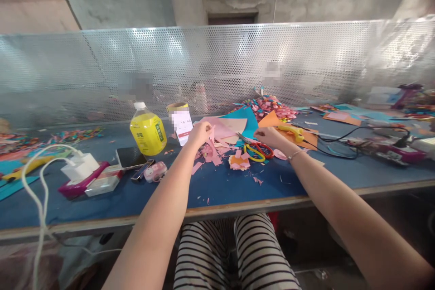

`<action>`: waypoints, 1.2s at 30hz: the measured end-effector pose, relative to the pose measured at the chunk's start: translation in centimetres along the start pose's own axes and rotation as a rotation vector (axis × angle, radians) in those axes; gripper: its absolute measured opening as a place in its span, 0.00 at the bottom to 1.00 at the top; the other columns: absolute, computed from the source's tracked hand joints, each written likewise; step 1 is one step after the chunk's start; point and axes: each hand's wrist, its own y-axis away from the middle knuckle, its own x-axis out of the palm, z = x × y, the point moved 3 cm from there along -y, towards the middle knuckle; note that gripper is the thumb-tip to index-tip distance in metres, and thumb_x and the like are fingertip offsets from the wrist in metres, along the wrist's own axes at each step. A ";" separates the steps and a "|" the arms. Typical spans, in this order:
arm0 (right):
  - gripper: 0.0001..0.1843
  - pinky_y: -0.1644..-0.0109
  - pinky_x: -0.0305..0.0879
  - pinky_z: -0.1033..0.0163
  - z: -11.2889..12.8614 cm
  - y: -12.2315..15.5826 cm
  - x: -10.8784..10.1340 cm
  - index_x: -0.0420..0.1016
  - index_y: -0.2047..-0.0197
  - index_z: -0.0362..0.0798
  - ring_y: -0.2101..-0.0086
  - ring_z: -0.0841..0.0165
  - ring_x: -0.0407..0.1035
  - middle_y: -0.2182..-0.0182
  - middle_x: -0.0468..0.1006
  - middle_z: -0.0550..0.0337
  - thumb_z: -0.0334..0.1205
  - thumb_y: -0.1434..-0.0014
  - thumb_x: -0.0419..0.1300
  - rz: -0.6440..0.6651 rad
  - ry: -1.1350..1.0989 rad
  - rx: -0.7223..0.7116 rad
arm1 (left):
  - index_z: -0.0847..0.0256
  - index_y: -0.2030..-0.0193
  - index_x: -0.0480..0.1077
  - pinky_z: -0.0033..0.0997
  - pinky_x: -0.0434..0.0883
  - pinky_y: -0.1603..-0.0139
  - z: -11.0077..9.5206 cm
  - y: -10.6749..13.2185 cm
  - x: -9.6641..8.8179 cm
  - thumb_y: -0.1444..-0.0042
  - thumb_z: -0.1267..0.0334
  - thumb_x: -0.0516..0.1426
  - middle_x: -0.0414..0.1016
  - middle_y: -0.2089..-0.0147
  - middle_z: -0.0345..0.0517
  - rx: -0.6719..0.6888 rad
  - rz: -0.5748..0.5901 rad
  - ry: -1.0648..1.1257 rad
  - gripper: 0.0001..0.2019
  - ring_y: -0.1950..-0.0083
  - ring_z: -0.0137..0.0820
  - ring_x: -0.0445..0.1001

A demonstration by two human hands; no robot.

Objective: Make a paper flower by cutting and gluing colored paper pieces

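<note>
My left hand (202,133) is closed in a pinch on a pink paper strip (212,135) above a heap of pink paper scraps (214,153). Just behind the scissors, my right hand (267,135) has its fingers curled together; what they hold, if anything, is hidden. The scissors (254,151), with red and yellow handles, lie with their blades toward the left. Behind both hands are a pink paper sheet (227,128) and a blue paper sheet (249,120). A small orange and pink paper piece (239,161) lies in front of the scissors.
A yellow bottle (148,131), a propped phone (182,128) and a power strip (81,181) with white plugs stand left. Right are a yellow glue gun (292,133), orange paper (307,140) and black cables (340,145). Colourful paper pieces (272,108) pile up before the perforated metal screen (217,54).
</note>
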 end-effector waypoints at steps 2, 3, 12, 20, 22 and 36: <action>0.14 0.68 0.57 0.69 0.1 0.0 0.0 0.75 0.69 0.42 0.72 0.71 0.66 0.71 0.76 0.57 0.37 0.48 0.49 0.009 -0.003 0.001 | 0.60 0.75 0.67 0.30 0.65 0.65 -0.2 0.0 -0.2 0.49 0.60 0.53 0.74 0.70 0.47 -0.011 -0.015 0.035 0.08 0.66 0.33 0.72; 0.14 0.68 0.57 0.69 0.2 0.1 0.0 0.75 0.69 0.42 0.72 0.71 0.65 0.71 0.76 0.57 0.37 0.48 0.49 0.013 -0.004 -0.001 | 0.60 0.75 0.67 0.29 0.65 0.65 -0.2 0.0 -0.3 0.49 0.59 0.53 0.74 0.70 0.47 -0.020 -0.022 0.053 0.08 0.67 0.33 0.72; 0.13 0.69 0.58 0.69 0.6 0.2 0.0 0.74 0.69 0.43 0.72 0.71 0.67 0.71 0.76 0.56 0.37 0.48 0.50 0.039 -0.004 -0.003 | 0.61 0.72 0.69 0.27 0.67 0.63 0.2 -0.5 -1.0 0.52 0.68 0.55 0.75 0.68 0.46 -0.115 -0.076 0.177 0.02 0.66 0.31 0.73; 0.11 0.67 0.59 0.69 0.7 0.2 0.1 0.74 0.69 0.45 0.70 0.70 0.67 0.68 0.77 0.56 0.35 0.48 0.50 0.091 -0.008 -0.015 | 0.60 0.66 0.70 0.31 0.67 0.62 0.9 0.3 0.0 0.56 0.70 0.56 0.74 0.63 0.50 -0.057 0.044 -0.036 0.08 0.63 0.35 0.72; 0.11 0.68 0.59 0.69 0.7 0.2 0.2 0.74 0.68 0.46 0.69 0.70 0.67 0.68 0.76 0.56 0.35 0.47 0.50 0.103 -0.003 -0.015 | 0.60 0.67 0.71 0.33 0.66 0.60 0.9 0.5 0.4 0.57 0.72 0.55 0.74 0.62 0.51 -0.052 0.081 -0.145 0.09 0.61 0.37 0.72; 0.13 0.69 0.58 0.69 0.7 0.2 0.2 0.74 0.68 0.46 0.72 0.71 0.66 0.70 0.76 0.58 0.39 0.47 0.50 0.101 -0.007 -0.049 | 0.57 0.82 0.71 0.25 0.59 0.77 -1.6 1.8 3.4 0.69 0.76 0.57 0.69 0.83 0.37 0.092 0.477 0.026 0.08 0.81 0.26 0.64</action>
